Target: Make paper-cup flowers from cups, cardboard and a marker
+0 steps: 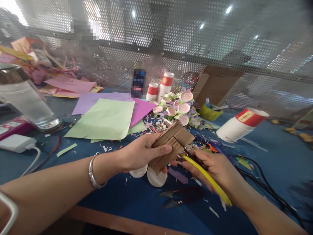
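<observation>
My left hand [143, 153] is closed around a brown piece of corrugated cardboard [171, 143], thumb on its front face. My right hand [215, 168] grips yellow-handled scissors [207, 178], whose dark blades reach into the cardboard's right edge. Both hands are held just above the blue table [122, 195]. Two white paper cup bottoms [156, 178] lie under the cardboard. A silver bangle [94, 176] circles my left wrist.
Small black snips [179, 197] lie near the front edge. Green, purple and pink paper sheets [105, 119] lie at centre-left. A cluster of decorated cup discs [182, 109], red-white cups [166, 83], a tipped cup stack [241, 125], a glass jar [26, 101], a white charger [16, 143] and black cables [266, 182] surround them.
</observation>
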A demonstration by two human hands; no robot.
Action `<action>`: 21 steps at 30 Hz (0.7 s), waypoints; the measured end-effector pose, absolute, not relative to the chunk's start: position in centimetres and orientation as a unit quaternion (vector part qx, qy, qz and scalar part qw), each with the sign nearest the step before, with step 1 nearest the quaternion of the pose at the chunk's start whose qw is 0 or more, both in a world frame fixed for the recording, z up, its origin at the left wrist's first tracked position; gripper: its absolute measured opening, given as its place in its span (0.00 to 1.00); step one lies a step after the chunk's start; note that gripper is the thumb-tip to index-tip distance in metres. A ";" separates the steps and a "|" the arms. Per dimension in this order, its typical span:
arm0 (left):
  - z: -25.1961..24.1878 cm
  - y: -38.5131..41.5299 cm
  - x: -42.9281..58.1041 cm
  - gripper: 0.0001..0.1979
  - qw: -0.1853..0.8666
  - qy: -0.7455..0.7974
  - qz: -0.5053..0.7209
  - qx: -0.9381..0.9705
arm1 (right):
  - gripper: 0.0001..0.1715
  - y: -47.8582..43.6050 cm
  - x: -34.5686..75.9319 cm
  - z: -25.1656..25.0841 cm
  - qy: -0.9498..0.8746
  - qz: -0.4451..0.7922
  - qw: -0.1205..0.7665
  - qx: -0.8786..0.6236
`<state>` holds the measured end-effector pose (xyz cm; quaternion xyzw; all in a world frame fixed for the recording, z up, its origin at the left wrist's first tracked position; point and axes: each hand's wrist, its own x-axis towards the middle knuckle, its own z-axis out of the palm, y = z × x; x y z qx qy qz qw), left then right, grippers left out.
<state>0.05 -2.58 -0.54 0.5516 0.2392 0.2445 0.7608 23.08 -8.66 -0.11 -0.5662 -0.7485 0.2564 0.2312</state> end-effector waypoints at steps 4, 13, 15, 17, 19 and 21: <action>-0.3 -2.7 0.1 0.13 0.752 0.253 0.265 0.549 | 0.15 -8.6 23.2 0.0 -0.732 0.306 0.230 -0.563; -1.5 -2.6 0.3 0.15 0.753 0.234 0.222 0.574 | 0.18 -8.8 22.8 -0.2 -0.738 0.323 0.234 -0.545; -1.6 -2.7 0.4 0.16 0.754 0.232 0.220 0.573 | 0.18 -8.9 22.8 -0.4 -0.731 0.314 0.239 -0.556; -1.4 -2.7 0.4 0.15 0.758 0.232 0.218 0.569 | 0.18 -9.1 22.7 -0.6 -0.720 0.310 0.243 -0.571; -0.9 -2.8 0.3 0.13 0.763 0.238 0.217 0.561 | 0.18 -9.2 22.5 -0.5 -0.712 0.312 0.250 -0.577; -0.3 -2.8 0.1 0.11 0.766 0.243 0.215 0.555 | 0.19 -9.2 22.5 -0.4 -0.707 0.318 0.259 -0.576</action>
